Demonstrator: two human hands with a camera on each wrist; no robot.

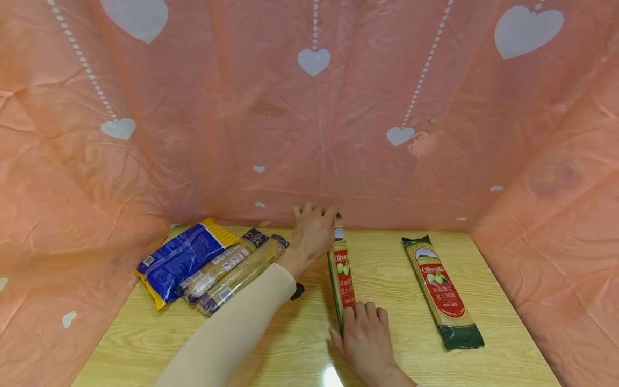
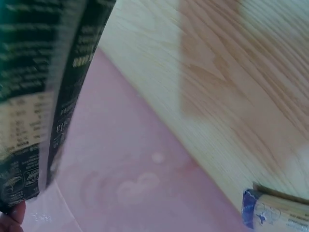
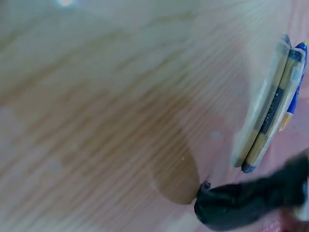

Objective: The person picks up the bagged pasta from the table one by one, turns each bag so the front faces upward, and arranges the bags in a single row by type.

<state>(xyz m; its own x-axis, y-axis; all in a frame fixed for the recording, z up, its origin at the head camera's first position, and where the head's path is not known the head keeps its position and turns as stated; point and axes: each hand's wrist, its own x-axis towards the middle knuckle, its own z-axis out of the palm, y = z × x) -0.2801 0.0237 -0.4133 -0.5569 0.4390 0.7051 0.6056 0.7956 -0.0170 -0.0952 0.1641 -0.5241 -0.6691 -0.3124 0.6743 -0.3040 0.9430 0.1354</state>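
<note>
A spaghetti package point(image 1: 343, 274) with a red Olivoila label stands tilted up on its long side at the middle of the table. My left hand point(image 1: 313, 231) grips its far end. At its near end, my right hand point(image 1: 368, 336) pinches the package, thumb on the left and fingers over the label side. The left wrist view shows the green printed back of the package point(image 2: 29, 106), with a fingertip at its bottom corner. In the right wrist view, the dark green end of the package point(image 3: 236, 203) is blurred.
To the right lies a second Olivoila spaghetti package point(image 1: 440, 293), label up. On the left, a blue and yellow package point(image 1: 186, 260) overlaps two clear-wrapped pasta packages point(image 1: 242, 274) with purple ends. Pink heart-printed cloth point(image 1: 358, 161) surrounds the wooden table point(image 1: 387, 279).
</note>
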